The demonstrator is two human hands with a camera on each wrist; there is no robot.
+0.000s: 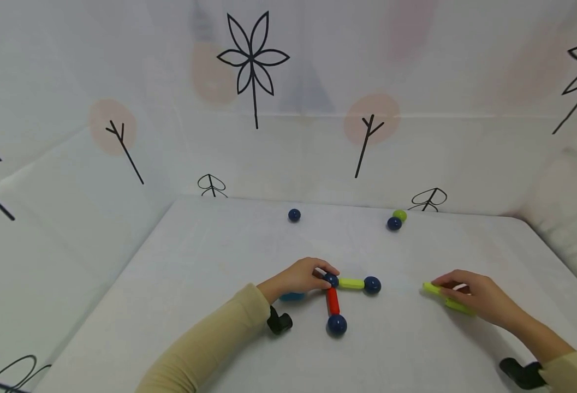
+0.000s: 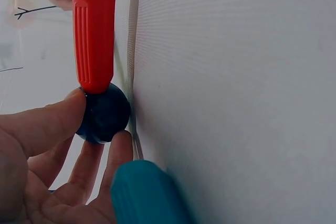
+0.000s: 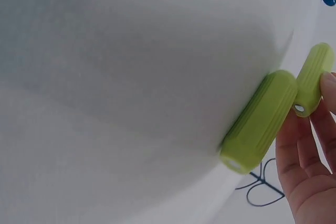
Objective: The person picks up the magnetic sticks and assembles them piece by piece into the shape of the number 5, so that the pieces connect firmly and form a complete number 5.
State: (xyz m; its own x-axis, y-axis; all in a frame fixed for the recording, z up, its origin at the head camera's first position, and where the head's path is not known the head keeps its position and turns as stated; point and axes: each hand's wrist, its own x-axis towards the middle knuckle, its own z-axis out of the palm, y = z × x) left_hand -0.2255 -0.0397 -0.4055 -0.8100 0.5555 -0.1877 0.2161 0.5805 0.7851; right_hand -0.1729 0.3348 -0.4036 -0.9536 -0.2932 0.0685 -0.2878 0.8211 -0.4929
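My left hand (image 1: pixel 309 275) pinches a dark blue ball (image 2: pixel 105 113) between thumb and fingers. From that ball a red ribbed rod (image 1: pixel 333 301) leads to a second blue ball (image 1: pixel 337 325) nearer me. A yellow-green rod (image 1: pixel 351 284) runs right from it to a third blue ball (image 1: pixel 372 285). On the right, my right hand (image 1: pixel 480 297) pinches a yellow-green rod (image 3: pixel 314 80) with thumb and fingertips. Another yellow-green rod (image 3: pixel 260 121) lies on the table right beside the held one, partly under the hand in the head view.
A teal rod (image 2: pixel 144 195) lies by my left hand, mostly hidden from the head view. Toward the back edge of the white table (image 1: pixel 229 245) sit a blue ball (image 1: pixel 294 215), another blue ball (image 1: pixel 394 223) and a green ball (image 1: pixel 400 215). A patterned cloth wall (image 1: pixel 303 158) stands behind.
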